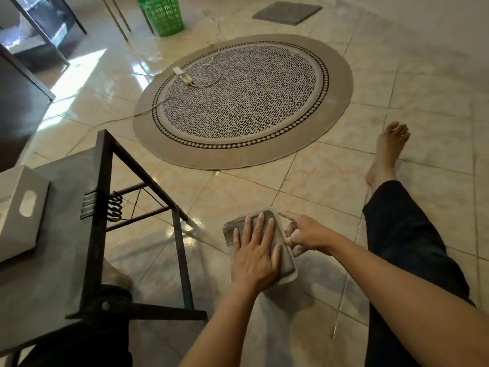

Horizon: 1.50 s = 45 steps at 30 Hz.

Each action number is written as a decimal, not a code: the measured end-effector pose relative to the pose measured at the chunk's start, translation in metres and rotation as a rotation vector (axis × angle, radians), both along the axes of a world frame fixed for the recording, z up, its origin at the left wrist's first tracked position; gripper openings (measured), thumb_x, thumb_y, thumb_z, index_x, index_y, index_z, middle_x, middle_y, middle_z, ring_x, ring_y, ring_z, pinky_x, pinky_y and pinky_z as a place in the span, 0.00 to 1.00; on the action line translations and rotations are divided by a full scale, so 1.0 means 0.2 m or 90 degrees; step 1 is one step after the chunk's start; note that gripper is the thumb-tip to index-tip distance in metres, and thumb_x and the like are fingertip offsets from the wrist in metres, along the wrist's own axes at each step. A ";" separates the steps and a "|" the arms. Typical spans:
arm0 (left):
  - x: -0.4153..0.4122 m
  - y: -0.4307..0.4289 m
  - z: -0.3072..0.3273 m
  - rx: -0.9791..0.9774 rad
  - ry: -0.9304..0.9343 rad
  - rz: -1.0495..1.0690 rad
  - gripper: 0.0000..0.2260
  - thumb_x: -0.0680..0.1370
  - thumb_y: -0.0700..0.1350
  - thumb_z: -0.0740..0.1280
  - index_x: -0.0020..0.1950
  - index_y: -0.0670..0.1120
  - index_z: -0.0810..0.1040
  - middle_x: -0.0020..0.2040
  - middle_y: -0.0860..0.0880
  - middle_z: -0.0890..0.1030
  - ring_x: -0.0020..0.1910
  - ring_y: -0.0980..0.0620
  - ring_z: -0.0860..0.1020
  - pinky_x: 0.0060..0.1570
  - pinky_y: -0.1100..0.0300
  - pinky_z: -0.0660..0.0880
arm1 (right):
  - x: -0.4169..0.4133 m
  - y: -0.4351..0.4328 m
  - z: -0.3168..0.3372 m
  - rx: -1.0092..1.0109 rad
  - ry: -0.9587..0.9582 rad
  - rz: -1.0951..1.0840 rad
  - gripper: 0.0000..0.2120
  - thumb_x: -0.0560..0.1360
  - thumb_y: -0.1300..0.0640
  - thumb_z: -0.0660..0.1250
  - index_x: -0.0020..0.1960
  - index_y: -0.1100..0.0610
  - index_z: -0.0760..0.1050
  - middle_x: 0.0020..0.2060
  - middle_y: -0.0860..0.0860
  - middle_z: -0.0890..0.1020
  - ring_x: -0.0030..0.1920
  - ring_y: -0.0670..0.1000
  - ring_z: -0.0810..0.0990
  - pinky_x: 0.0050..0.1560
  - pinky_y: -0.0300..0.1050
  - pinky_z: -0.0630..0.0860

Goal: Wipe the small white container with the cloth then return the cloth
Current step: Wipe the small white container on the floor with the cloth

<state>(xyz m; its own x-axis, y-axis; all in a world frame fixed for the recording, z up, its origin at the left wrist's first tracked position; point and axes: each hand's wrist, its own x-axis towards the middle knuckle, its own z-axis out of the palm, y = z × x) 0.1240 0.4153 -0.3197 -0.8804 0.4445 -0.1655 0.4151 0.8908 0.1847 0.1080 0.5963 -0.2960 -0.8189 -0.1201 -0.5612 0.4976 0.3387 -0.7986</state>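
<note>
A grey-brown cloth [232, 230] lies spread over a small white container [293, 274], of which only the rounded pale rim shows at the lower right. Both are low over the tiled floor in front of me. My left hand [254, 256] presses flat on the cloth with its fingers spread. My right hand [304, 235] holds the container's right edge, index finger stretched toward its top corner. The rest of the container is hidden under the cloth and my hands.
A dark low table [53, 274] with a black metal frame [98, 221] stands at left, bearing a white box [18, 207] with a handle slot. My legs [402, 234] stretch out at right. A round patterned rug [243, 102], a power strip [182, 75] and a green basket [164, 14] lie beyond.
</note>
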 end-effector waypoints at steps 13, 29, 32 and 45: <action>0.05 0.06 0.01 0.020 0.002 0.057 0.31 0.80 0.57 0.46 0.81 0.47 0.42 0.80 0.50 0.39 0.78 0.48 0.33 0.76 0.43 0.36 | 0.00 -0.02 -0.01 -0.001 0.003 -0.005 0.39 0.73 0.75 0.64 0.79 0.52 0.58 0.42 0.56 0.74 0.38 0.53 0.80 0.47 0.57 0.84; -0.04 0.04 -0.02 0.009 0.023 0.083 0.30 0.80 0.61 0.46 0.80 0.57 0.43 0.81 0.50 0.39 0.78 0.46 0.33 0.75 0.41 0.35 | -0.07 -0.01 0.00 -0.033 -0.014 0.021 0.44 0.72 0.77 0.63 0.79 0.46 0.55 0.46 0.58 0.73 0.39 0.53 0.81 0.38 0.48 0.84; -0.02 0.05 -0.02 0.003 0.014 0.120 0.30 0.80 0.61 0.45 0.80 0.56 0.41 0.80 0.49 0.36 0.77 0.46 0.32 0.75 0.41 0.35 | -0.06 -0.01 -0.01 -0.041 -0.010 0.015 0.43 0.72 0.76 0.64 0.79 0.46 0.58 0.46 0.58 0.74 0.39 0.53 0.82 0.38 0.48 0.84; -0.01 0.06 -0.02 0.009 0.002 0.093 0.29 0.81 0.59 0.44 0.79 0.57 0.37 0.79 0.50 0.33 0.77 0.47 0.31 0.75 0.42 0.34 | -0.05 0.00 -0.03 -0.073 -0.018 -0.002 0.39 0.74 0.76 0.63 0.79 0.51 0.59 0.45 0.58 0.73 0.38 0.51 0.80 0.37 0.45 0.84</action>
<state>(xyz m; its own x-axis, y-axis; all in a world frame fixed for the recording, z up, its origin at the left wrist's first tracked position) 0.1216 0.4278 -0.3243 -0.9363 0.3145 -0.1563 0.2825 0.9389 0.1968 0.0977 0.5969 -0.3029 -0.8035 -0.1820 -0.5669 0.5214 0.2445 -0.8175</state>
